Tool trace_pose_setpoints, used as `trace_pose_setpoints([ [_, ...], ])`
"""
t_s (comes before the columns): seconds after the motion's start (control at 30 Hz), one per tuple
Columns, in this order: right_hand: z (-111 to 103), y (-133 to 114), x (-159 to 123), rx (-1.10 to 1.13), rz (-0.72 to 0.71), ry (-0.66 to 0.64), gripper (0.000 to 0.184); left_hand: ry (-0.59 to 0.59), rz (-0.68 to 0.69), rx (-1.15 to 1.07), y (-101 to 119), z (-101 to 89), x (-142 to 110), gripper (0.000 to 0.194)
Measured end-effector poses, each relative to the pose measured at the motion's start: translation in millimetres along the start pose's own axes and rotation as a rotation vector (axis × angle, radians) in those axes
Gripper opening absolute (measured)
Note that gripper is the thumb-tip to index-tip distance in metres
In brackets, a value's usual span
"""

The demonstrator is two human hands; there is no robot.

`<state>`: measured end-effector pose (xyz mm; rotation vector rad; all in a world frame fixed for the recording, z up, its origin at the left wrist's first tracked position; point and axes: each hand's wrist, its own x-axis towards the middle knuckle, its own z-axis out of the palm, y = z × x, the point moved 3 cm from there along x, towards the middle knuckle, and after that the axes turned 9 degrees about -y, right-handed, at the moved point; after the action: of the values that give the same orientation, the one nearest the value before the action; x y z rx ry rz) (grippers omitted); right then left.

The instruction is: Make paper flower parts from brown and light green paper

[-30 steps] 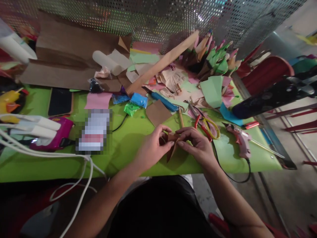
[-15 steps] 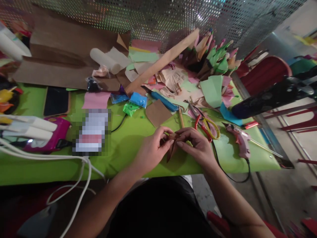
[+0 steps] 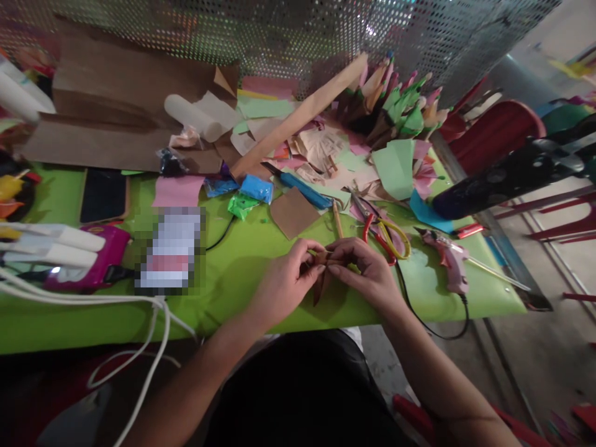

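My left hand (image 3: 291, 273) and my right hand (image 3: 361, 267) meet above the front of the green table (image 3: 223, 279). Between their thumbs and fingertips they pinch a small folded piece of brown paper (image 3: 318, 290). Its pointed end hangs below the left thumb, while the upper part is mostly hidden by my fingers. Just beyond my hands lie a square of brown paper (image 3: 294, 212) and a thin wooden stick (image 3: 337, 218). Scissors (image 3: 388, 239) with red and yellow handles rest past the right hand.
A pink glue gun (image 3: 451, 261) with its black cord lies at right, near a dark bottle (image 3: 493, 180). Paper scraps (image 3: 321, 149) and a blue cutter (image 3: 305, 189) cover the back. At left are a phone (image 3: 170, 251), a magenta power strip (image 3: 109, 254) and white cables (image 3: 161, 341).
My fingers have drawn closer together over the brown paper, so less of it shows and its hanging point looks narrower. The view has shifted slightly.
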<state>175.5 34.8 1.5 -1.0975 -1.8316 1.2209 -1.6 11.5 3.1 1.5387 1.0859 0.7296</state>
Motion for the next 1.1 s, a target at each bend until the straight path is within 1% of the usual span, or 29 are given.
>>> trace_pose_setpoints([
  [0.2,-2,-1,3,0.008,0.011,-0.091,0.020,-0.047,-0.013,0.093,1,1.2,1,0.029],
  [0.27,-2,0,3,0.017,0.024,-0.086,0.022,-0.054,-0.008,0.074,1,1.5,1,0.031],
  [0.33,-3,0,3,0.021,0.029,-0.042,0.023,-0.053,-0.009,0.020,1,1.9,0,0.032],
  [0.4,-4,0,2,0.022,0.022,0.033,0.022,-0.052,-0.021,-0.047,-2,2.9,-1,0.035],
  [0.53,-5,-1,0,0.032,0.000,0.172,0.020,-0.057,-0.076,-0.098,-8,6.6,0,0.048],
  [0.6,-5,0,-1,0.042,-0.008,0.211,0.018,-0.064,-0.098,-0.080,-10,8.0,1,0.044],
  [0.73,-5,4,-4,0.071,-0.010,0.249,0.019,-0.067,-0.090,-0.030,-6,7.5,2,0.028],
  [0.8,-4,6,-5,0.089,-0.009,0.249,0.019,-0.057,-0.092,0.021,-3,6.7,1,0.026],
  [0.9,-2,9,-6,0.125,-0.007,0.244,0.018,-0.041,-0.107,0.089,-2,6.9,-1,0.030],
  [0.97,-1,10,-7,0.142,-0.013,0.255,0.018,-0.046,-0.098,0.047,-3,8.1,-2,0.028],
  [1.1,0,10,-7,0.179,-0.019,0.269,0.018,-0.109,-0.078,-0.179,-6,9.1,0,0.020],
])
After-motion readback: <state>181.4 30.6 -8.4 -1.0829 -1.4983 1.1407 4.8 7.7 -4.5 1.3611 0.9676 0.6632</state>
